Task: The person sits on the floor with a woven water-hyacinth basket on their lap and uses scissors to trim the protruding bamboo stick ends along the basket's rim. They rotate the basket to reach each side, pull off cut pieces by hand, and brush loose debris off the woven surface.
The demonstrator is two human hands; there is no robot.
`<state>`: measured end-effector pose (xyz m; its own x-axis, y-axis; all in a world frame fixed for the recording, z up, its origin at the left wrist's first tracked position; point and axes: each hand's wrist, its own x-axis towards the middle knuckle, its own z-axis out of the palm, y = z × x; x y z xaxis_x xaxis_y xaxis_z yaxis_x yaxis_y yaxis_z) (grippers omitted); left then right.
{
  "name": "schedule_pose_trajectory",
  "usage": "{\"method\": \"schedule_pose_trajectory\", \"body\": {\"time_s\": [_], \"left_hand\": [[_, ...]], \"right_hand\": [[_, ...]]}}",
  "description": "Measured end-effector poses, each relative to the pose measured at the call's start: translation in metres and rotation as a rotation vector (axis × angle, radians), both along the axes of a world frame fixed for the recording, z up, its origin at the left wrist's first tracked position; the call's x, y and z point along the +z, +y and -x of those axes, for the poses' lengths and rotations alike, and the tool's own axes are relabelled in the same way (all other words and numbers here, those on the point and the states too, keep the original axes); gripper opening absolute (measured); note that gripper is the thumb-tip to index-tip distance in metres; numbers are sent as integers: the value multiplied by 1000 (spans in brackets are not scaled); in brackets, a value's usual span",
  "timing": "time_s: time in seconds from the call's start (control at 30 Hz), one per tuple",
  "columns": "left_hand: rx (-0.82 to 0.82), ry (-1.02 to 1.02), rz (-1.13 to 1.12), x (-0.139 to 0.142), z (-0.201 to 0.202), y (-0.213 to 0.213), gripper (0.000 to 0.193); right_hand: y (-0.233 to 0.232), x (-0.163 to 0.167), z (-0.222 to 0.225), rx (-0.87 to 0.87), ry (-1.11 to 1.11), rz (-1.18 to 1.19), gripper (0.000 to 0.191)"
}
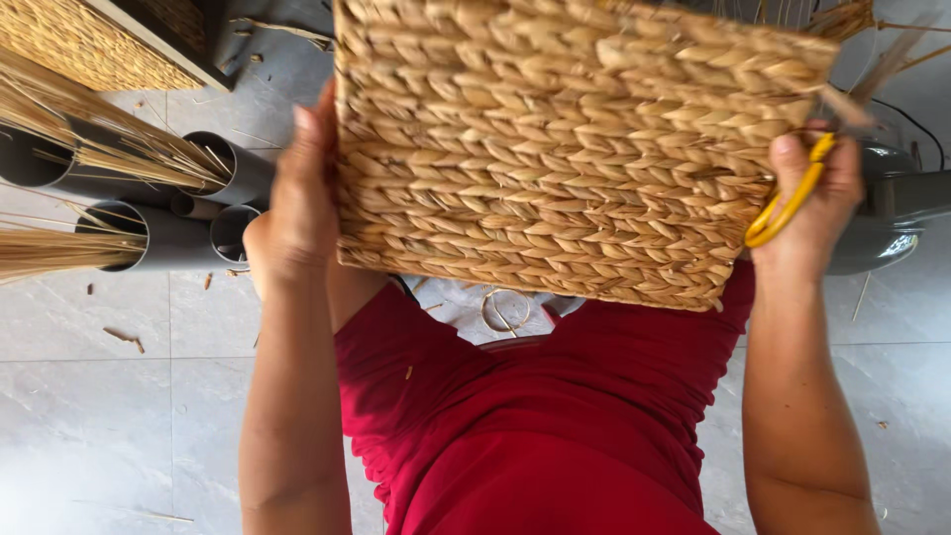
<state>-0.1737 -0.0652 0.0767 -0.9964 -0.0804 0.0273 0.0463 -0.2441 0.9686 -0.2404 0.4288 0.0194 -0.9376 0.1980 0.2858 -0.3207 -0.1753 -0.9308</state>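
Observation:
A woven straw basket (pixel 565 149), tan and braided, is held up in front of me, its flat side facing the camera. My left hand (pixel 297 198) grips its left edge. My right hand (pixel 814 198) holds its right edge and also has yellow-handled scissors (pixel 788 203) hooked in the fingers. Below are my red-clothed lap and legs (pixel 535 426).
Grey plastic pipes (pixel 188 213) lie at left with bundles of dry straw (pixel 89 129) in them. Another woven piece (pixel 89 40) sits at top left. A grey object (pixel 892 218) is at right. Straw scraps litter the grey tiled floor (pixel 89 396).

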Motion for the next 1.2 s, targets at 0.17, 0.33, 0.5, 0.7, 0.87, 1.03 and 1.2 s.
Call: {"method": "schedule_pose_trajectory", "body": {"time_s": [0.17,0.33,0.5,0.7,0.87,1.03,1.2], "left_hand": [[144,-59,-52,-28,-22,5,67],[144,6,-42,-35,-27,4,54],[237,52,-2,-44,-46,-1,50],[308,99,103,-74,-46,-22,46],[376,205,190,-92,-48,-31,43],[431,182,250,-97,-51,-37,38],[469,162,304,-99,-38,-40,37]], "right_hand": [[-8,-33,2,-24,-106,38,34],[-14,-23,-1,-49,-108,57,35],[-25,-16,-39,-102,-57,133,37],[-59,-33,-56,-179,-43,212,43],[-83,-45,-52,-142,12,158,45],[-86,-47,-49,-81,26,186,45],[-89,-52,-41,-91,15,194,44]]}}
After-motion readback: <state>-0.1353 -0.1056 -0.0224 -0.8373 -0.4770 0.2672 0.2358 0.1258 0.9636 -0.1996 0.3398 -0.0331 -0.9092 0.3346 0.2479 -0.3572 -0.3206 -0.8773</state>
